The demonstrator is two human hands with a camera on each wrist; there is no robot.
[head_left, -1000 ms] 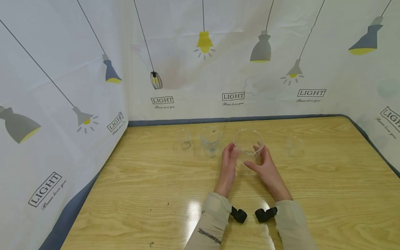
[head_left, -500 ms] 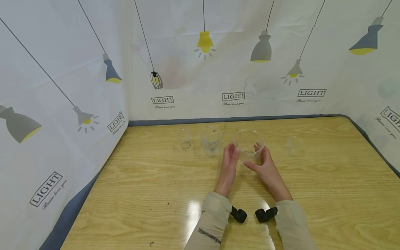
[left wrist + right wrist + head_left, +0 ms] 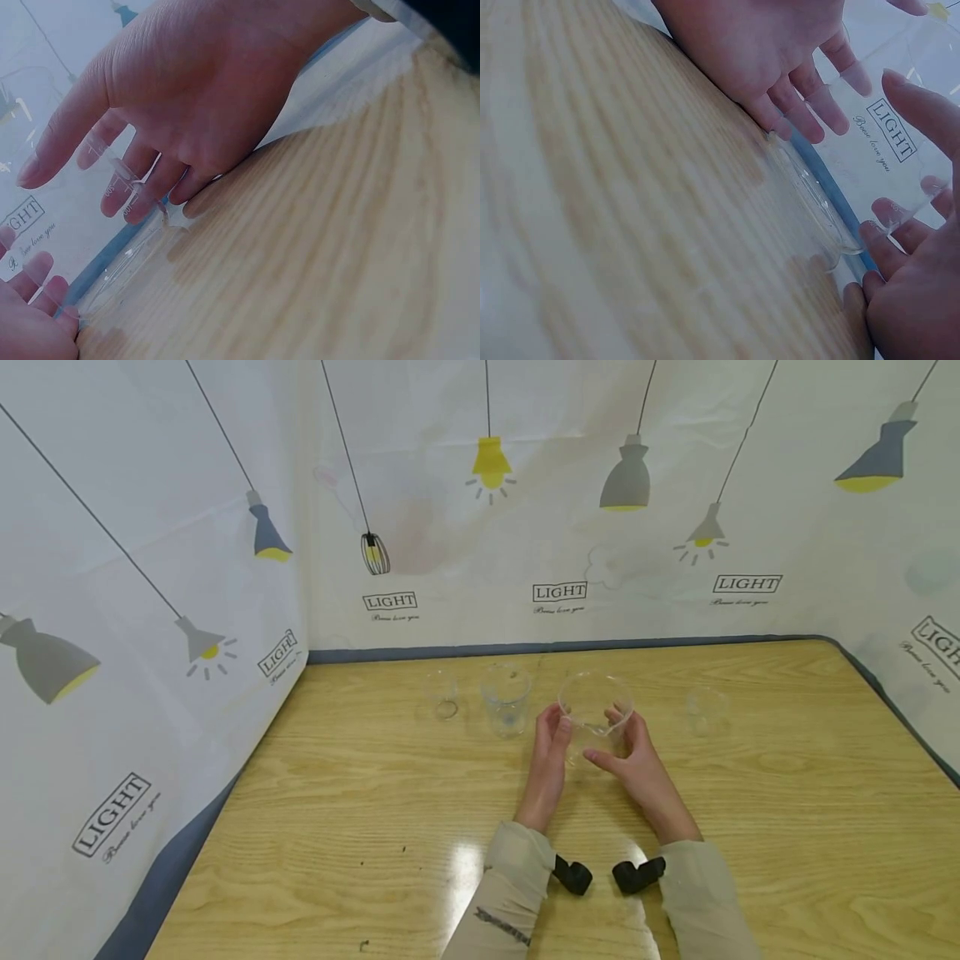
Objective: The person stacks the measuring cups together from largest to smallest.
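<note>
A large clear beaker (image 3: pixel 595 700) with a pouring lip and printed scale marks stands on the wooden table, held from both sides. My left hand (image 3: pixel 550 756) grips its left wall, the thumb on the near side and the fingers behind. On the opposite wall my right hand (image 3: pixel 643 770) curls round the beaker, thumb toward the front. Through the transparent wall of the beaker (image 3: pixel 870 135), fingertips of both hands show in the right wrist view. In the left wrist view, the left hand's fingers (image 3: pixel 139 169) lie against the marked side, close to the tabletop.
Left of the held beaker stands a clear glass vessel (image 3: pixel 507 693) with a bluish spot low down. Farther left is a smaller clear vessel (image 3: pixel 441 692). A faint clear vessel (image 3: pixel 707 710) stands to the right. A printed cloth (image 3: pixel 465 552) encloses the wooden table (image 3: pixel 337 827).
</note>
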